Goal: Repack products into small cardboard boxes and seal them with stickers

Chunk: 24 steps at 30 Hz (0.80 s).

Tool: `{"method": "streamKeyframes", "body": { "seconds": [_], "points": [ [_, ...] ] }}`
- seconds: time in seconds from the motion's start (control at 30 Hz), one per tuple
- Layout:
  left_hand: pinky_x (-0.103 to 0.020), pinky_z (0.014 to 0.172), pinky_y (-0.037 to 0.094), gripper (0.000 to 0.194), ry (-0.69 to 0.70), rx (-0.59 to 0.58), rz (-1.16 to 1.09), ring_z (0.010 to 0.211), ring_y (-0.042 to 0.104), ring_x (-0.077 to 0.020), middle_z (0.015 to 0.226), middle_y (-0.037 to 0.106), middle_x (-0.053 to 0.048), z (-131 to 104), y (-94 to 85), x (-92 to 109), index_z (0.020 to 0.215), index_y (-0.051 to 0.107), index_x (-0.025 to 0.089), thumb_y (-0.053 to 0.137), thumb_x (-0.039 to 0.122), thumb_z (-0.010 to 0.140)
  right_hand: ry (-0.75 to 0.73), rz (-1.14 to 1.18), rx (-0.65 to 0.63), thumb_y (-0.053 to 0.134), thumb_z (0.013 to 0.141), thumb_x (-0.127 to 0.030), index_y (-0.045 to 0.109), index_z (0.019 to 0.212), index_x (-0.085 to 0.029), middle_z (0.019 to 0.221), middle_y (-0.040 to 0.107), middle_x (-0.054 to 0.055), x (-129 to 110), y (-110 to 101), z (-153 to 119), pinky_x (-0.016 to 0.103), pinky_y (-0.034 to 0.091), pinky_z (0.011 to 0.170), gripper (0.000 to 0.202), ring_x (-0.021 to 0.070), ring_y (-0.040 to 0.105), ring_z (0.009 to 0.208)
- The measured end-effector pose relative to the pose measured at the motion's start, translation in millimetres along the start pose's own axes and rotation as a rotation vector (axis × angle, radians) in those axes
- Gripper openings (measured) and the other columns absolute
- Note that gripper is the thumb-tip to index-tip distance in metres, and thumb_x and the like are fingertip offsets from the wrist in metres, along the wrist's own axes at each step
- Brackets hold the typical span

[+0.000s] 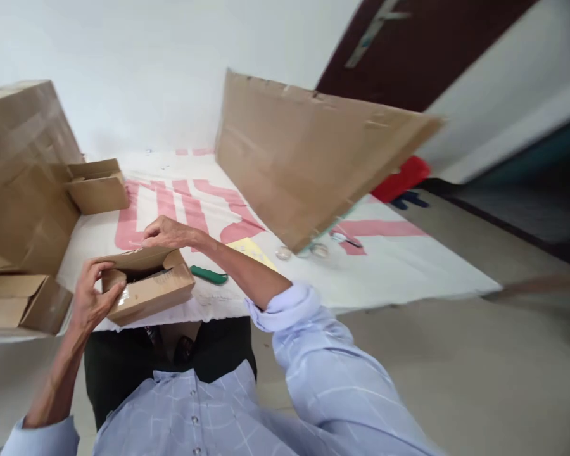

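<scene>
A small cardboard box [154, 292] sits at the table's near edge with its top partly open and a dark inside showing. My left hand [92, 296] grips its left end, thumb on the near side and fingers over the end flap. At the far side, my right hand [168, 233] is closed with bent fingers at the raised back flap; its fingertips are partly hidden. What lies inside the box cannot be made out. Just right of the box lies a slim green tool [209, 275], and beyond it a yellow sheet [251, 252] with small marks.
Big cardboard boxes stand at left [19, 164] and right [313, 152]. Smaller open cartons lie behind [102, 195] and at the near left [19, 304]. Tape rolls [283, 253] and scissors [346, 240] rest on the white cloth [384, 269]. A red object [401, 179] is beyond.
</scene>
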<state>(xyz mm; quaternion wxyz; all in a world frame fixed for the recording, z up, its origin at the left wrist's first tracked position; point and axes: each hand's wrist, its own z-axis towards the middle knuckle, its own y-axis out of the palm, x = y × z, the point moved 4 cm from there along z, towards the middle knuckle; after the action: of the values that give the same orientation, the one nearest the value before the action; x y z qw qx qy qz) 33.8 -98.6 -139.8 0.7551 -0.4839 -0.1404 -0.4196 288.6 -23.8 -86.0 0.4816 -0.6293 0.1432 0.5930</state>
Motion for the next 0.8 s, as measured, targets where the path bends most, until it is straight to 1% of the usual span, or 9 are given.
{"method": "streamKeyframes", "body": {
  "seconds": [0.13,0.23,0.33,0.43,0.5,0.53,0.6,0.7,0.8],
  "points": [
    [-0.053,0.104,0.063,0.041,0.114,0.032,0.083,0.117,0.071,-0.0329,0.124,0.070,-0.010,7,-4.1,-4,0.115,0.072,0.024,0.078,0.055,0.088,0.055,0.050,0.038,0.068,0.082,-0.025,0.052,0.057,-0.018,0.059,0.042,-0.007,-3,-7,6,0.027,0.026,0.060,0.031,0.0095,0.037,0.065],
    [-0.060,0.106,0.063,0.039,0.163,0.036,0.111,0.117,0.072,-0.0360,0.125,0.070,-0.009,12,-4.2,-2,0.114,0.071,0.028,0.078,0.056,0.088,0.198,0.168,0.101,0.071,0.086,-0.017,0.059,0.059,-0.017,0.058,0.055,-0.006,6,-9,10,0.024,0.038,0.063,0.029,0.0110,0.049,0.066],
    [-0.066,0.107,0.063,0.034,0.167,0.044,0.119,0.122,0.070,-0.0394,0.124,0.070,-0.007,13,-4.7,5,0.112,0.069,0.033,0.079,0.055,0.088,0.289,0.333,0.226,0.076,0.090,-0.026,0.065,0.066,-0.021,0.066,0.068,-0.006,19,-12,8,0.023,0.049,0.067,0.027,0.0131,0.062,0.070],
    [-0.071,0.114,0.059,0.033,0.167,0.053,0.126,0.121,0.070,-0.0409,0.123,0.070,-0.005,11,-6.3,12,0.114,0.069,0.040,0.080,0.054,0.086,0.259,0.427,0.442,0.073,0.095,-0.040,0.067,0.080,-0.024,0.083,0.074,-0.006,35,-27,-12,0.023,0.052,0.064,0.023,0.0126,0.066,0.072],
    [-0.071,0.113,0.060,0.034,0.138,0.050,0.124,0.123,0.069,-0.0415,0.125,0.069,-0.003,10,-7.1,14,0.116,0.070,0.046,0.080,0.054,0.084,0.232,0.253,0.642,0.065,0.100,-0.038,0.069,0.090,-0.023,0.092,0.075,-0.003,47,-48,-46,0.022,0.053,0.067,0.018,0.0118,0.066,0.075],
    [-0.071,0.110,0.062,0.035,0.120,0.051,0.121,0.124,0.069,-0.0418,0.126,0.068,-0.003,10,-7.3,14,0.117,0.070,0.047,0.080,0.054,0.084,0.239,0.083,0.745,0.061,0.102,-0.034,0.070,0.094,-0.022,0.094,0.076,-0.001,54,-60,-70,0.023,0.053,0.069,0.017,0.0120,0.067,0.077],
    [-0.070,0.107,0.064,0.034,0.091,0.053,0.114,0.125,0.068,-0.0421,0.127,0.067,-0.003,11,-7.0,14,0.116,0.070,0.046,0.079,0.055,0.085,0.363,-0.388,0.935,0.057,0.104,-0.029,0.071,0.095,-0.020,0.097,0.076,0.001,67,-87,-127,0.023,0.052,0.076,0.020,0.0129,0.068,0.084],
    [-0.069,0.107,0.064,0.033,0.061,0.041,0.104,0.124,0.069,-0.0425,0.123,0.067,-0.005,14,-4.0,13,0.111,0.071,0.040,0.078,0.059,0.085,0.513,-0.582,1.027,0.053,0.105,-0.022,0.072,0.098,-0.016,0.105,0.075,0.009,92,-123,-213,0.028,0.049,0.087,0.022,0.0190,0.067,0.098],
    [-0.070,0.107,0.063,0.039,0.011,0.030,0.088,0.121,0.071,-0.0430,0.123,0.067,-0.007,19,-0.3,11,0.108,0.071,0.033,0.077,0.062,0.082,0.668,-0.724,1.034,0.051,0.106,-0.016,0.072,0.097,-0.014,0.109,0.074,0.017,117,-148,-278,0.031,0.044,0.087,0.023,0.0232,0.063,0.103]
  ]
}}
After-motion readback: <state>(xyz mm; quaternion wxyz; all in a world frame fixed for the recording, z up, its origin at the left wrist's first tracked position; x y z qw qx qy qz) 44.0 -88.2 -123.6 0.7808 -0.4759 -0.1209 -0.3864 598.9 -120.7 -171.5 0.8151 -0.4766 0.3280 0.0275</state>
